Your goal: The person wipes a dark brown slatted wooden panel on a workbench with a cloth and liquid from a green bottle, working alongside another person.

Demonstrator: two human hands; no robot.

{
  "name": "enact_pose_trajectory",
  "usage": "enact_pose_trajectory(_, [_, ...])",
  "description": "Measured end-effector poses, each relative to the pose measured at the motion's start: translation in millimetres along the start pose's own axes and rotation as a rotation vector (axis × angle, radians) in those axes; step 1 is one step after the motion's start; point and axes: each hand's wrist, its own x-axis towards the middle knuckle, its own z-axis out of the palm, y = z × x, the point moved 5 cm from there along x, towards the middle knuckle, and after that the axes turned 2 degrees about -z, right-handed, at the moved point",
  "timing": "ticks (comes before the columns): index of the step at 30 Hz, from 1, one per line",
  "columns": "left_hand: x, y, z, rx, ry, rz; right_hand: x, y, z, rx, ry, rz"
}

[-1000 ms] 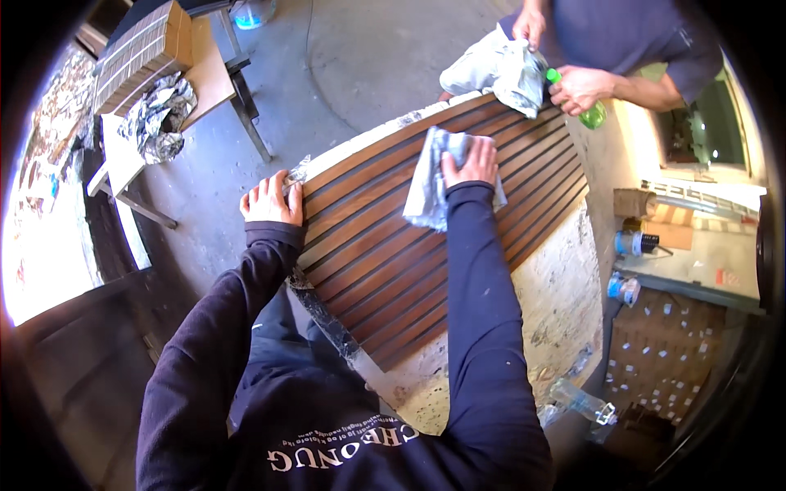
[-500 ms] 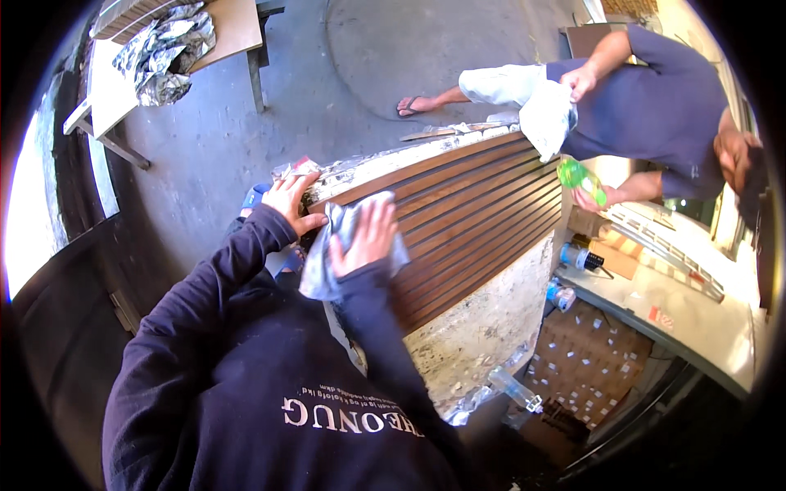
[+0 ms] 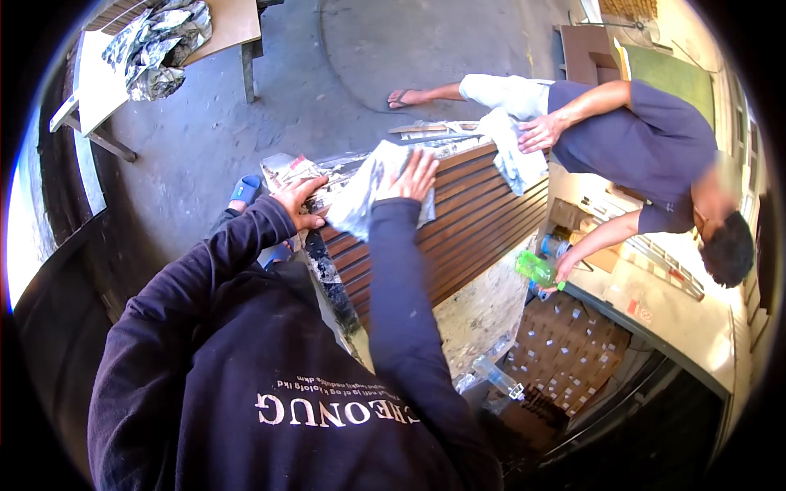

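Note:
My right hand (image 3: pixel 409 178) holds a whitish cloth (image 3: pixel 364 192) against a brown slatted wooden panel (image 3: pixel 458 214), its fingers spread over the cloth. The panel lies on a worn, stained white-topped bench (image 3: pixel 483 307). At the panel's near left corner rests my left hand (image 3: pixel 300 200), thumb apart from the fingers and nothing held in it. Crumpled scraps (image 3: pixel 286 169) lie beyond that hand. Across the panel, a co-worker's hand presses another pale cloth (image 3: pixel 506 151) on the far end. The co-worker's other hand holds a green bottle (image 3: pixel 536 270).
A table (image 3: pixel 225 33) with crumpled plastic sheeting (image 3: pixel 160 49) stands at the upper left. At right is a long workbench (image 3: pixel 655 303). A clear bottle (image 3: pixel 498 376) lies near the bench's right edge, beside a brown surface dotted with white bits (image 3: pixel 565 352).
My right hand has slid the cloth away from me and rightward along the slats. The co-worker's cloth has come down onto the panel, and the green bottle has moved lower and left.

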Motion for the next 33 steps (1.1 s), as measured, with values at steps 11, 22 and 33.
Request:
enact_pose_trajectory(11, [0, 18, 2, 0.065, 0.017, 0.005, -24, 64, 49, 2.029, 0.382, 0.466])
enact_pose_trajectory(22, [-3, 21, -1, 0.108, -0.011, -0.007, -56, 70, -37, 1.283, 0.158, 0.315])
enact_pose_trajectory(33, [29, -2, -6, 0.059, 0.119, 0.071, -103, 47, -37, 0.302, 0.39, 0.429])
